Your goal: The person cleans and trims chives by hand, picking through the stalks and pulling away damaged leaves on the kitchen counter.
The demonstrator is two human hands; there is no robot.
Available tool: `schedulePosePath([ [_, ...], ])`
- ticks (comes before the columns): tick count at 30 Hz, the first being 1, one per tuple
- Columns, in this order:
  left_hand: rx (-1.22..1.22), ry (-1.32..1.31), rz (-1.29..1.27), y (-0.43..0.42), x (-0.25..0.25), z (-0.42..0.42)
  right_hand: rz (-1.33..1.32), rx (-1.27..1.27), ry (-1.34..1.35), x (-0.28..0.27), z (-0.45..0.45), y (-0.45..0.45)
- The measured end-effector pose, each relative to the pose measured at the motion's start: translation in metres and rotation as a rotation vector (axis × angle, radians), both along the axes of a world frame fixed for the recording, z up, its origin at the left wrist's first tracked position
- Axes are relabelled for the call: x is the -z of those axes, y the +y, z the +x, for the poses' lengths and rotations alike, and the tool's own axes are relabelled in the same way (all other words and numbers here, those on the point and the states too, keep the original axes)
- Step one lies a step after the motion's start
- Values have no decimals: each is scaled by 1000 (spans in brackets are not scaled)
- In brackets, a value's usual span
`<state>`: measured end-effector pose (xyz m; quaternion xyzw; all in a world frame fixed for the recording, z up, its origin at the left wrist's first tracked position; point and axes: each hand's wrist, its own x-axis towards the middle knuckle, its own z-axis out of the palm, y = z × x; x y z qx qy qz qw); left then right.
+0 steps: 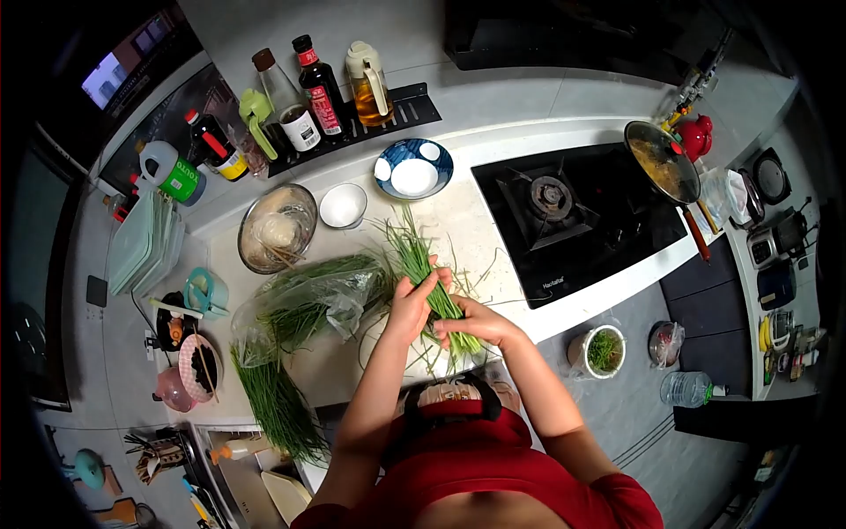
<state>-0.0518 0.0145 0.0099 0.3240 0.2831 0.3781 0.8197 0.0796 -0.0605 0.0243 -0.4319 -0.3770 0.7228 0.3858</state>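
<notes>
A bunch of chives [407,245] lies slanted across my two hands, its green tips towards the wall and its paler stem ends towards me. My left hand [416,301] is wrapped round the middle of the bunch. Lower down, my right hand [471,323] has its fingers closed at the stem ends. Loose stalks lie scattered on the counter under and beside the hands. To the left, more chives [280,410] stick out of a clear plastic bag [313,304].
Behind the hands stand a metal bowl [249,231] with dough, a white bowl [343,206] and a blue patterned bowl [447,181]. A black gas stove [573,251] is on the right, with a lidded pan [661,163]. On the floor, a white bin [619,357] contains greens.
</notes>
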Motion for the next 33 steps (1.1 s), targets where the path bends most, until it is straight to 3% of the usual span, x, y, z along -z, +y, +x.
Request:
schedulePosePath([
  [4, -76, -4, -11, 3, 1, -9, 1, 279, 89, 13, -8, -2],
  [12, -184, -152, -54, -4, 5, -18, 42, 399, 168, 13, -11, -6],
  [15, -208, 6, -9, -3, 18, -26, 47, 390, 139, 15, -11, -6],
  [18, -424, 277, -45, -4, 19, -27, 55, 378, 112, 16, -12, -6],
  [22, -993, 661, 528, -13, 1, -11, 78, 372, 52, 16, -13, -7],
  [25, -791, 969, 1044, -16, -23, -21, 90, 333, 9, 23, -12, -5],
  [26, -637, 905, 1089, -18, -34, -20, 88, 318, 4, 24, -13, -4],
  [29, -472, 882, 1154, -20, -35, -11, 93, 292, 9, 18, -16, -4],
  [33, -456, 989, 1146, -21, -37, -6, 139, 308, 39, 19, -17, -5],
])
